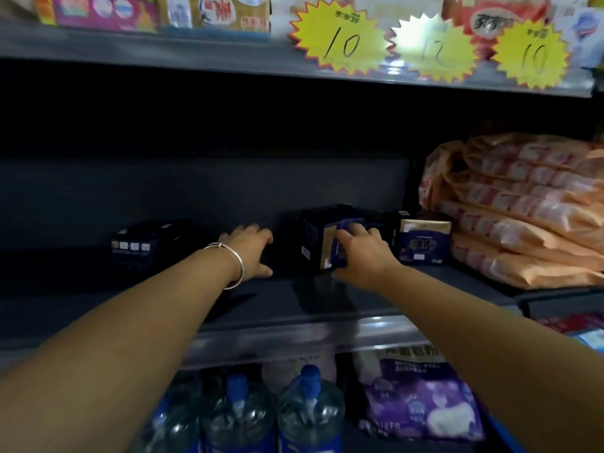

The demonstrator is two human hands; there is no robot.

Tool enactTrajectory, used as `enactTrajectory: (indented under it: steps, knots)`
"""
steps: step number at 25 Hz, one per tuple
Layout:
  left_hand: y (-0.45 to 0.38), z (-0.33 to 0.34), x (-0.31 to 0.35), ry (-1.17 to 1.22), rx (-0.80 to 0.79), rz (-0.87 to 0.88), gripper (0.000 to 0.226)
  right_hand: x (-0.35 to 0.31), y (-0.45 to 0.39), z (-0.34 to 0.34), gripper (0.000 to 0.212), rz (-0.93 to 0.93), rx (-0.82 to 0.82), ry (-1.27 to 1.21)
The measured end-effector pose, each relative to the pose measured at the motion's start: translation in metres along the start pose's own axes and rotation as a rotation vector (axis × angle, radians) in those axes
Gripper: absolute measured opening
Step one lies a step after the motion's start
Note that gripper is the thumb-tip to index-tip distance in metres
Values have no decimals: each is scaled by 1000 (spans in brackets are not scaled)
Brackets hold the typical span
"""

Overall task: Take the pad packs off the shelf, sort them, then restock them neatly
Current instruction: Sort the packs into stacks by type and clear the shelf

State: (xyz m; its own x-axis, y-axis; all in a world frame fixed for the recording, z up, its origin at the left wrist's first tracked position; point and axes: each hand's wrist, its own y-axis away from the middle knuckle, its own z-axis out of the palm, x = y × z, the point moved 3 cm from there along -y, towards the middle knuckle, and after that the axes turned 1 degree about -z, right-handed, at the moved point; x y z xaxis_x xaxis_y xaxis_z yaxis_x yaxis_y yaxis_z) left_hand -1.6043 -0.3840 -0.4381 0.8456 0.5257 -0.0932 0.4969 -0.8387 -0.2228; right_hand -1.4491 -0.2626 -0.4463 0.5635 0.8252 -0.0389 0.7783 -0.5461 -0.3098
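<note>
Three dark pad packs sit on the shelf: one (143, 245) left, two (325, 238) (421, 238) right. Three yellow price tags (338, 37) (434, 49) (532, 57) hang above. Three water bottles (310, 410) (237, 416) (170, 423) stand below.

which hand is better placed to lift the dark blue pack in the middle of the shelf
Right. The right hand already has its fingers on the front of the dark blue and gold pad pack, while the left hand reaches into bare shelf beside it.

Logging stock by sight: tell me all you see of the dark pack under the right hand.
The dark navy pack stands upright on the middle shelf, boxy, glossy like plastic wrap, with a gold panel and small white label. The right hand curls over its front top edge. A similar pack stands to its right.
</note>
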Motion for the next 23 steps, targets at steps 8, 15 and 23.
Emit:
enactTrajectory:
  steps: [8,15,23]
  knots:
    - [-38,20,-44,-104,10,-146,71,-3,-83,21,111,272,24,-168]
    - [-43,19,-58,-101,40,-177,73,-12,-93,24,76,194,195,-186]
    - [-35,21,-105,-117,32,-401,91,-103,-95,22,66,-133,331,-241]
